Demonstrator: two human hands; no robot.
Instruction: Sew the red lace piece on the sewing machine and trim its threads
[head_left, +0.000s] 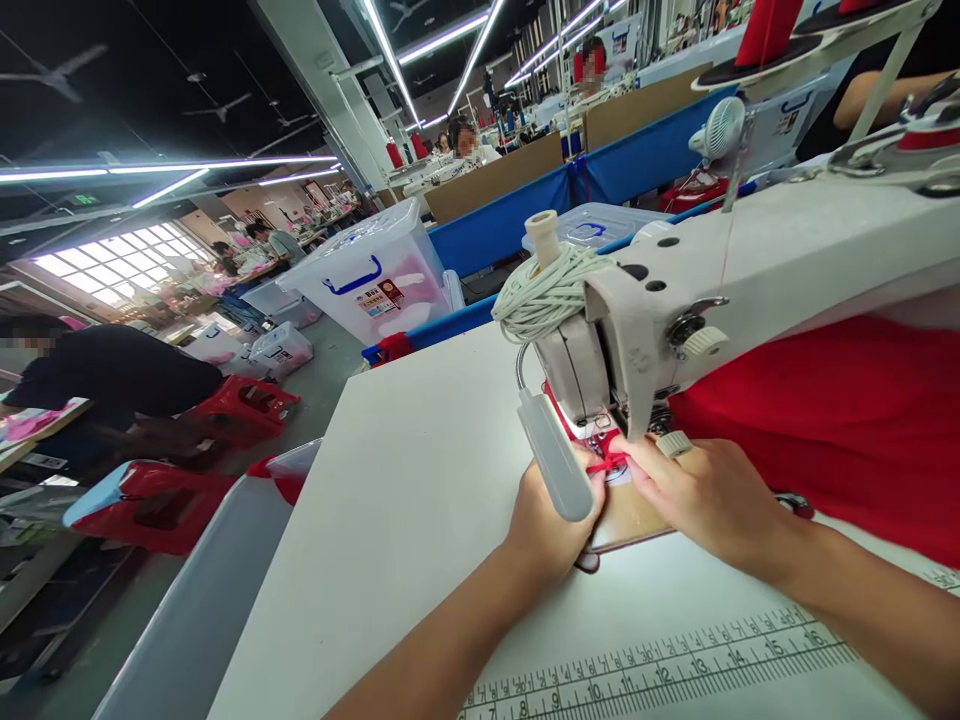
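Red bow (pixel 607 463) lay under needle of machine (pixel 750 280). Left hand (pixel 551 520), right hand (pixel 705 490) pressed flat, fingertips pinching it. Stitching seemingly mid-course; red fabric (pixel 840 420) waited behind.

The table top (pixel 405 480) is a smooth, matt white laminate; the printed ruler (pixel 660 670) along its near edge lies flat in the surface. The sewing machine (pixel 750 270) has a painted cream casing with a low sheen, scuffed near the head, and bright metal fittings. The lamp (pixel 555 455) on it is pale grey plastic, slightly glossy. The cord (pixel 544 290) wound on the machine is off-white and ribbed (fibre type cannot be told). The red cloth (pixel 840 420) looks soft, matt and finely woven. The red ribbon (pixel 607 462) shows a faint shine. The storage box (pixel 375 270) is translucent plastic, glossy.
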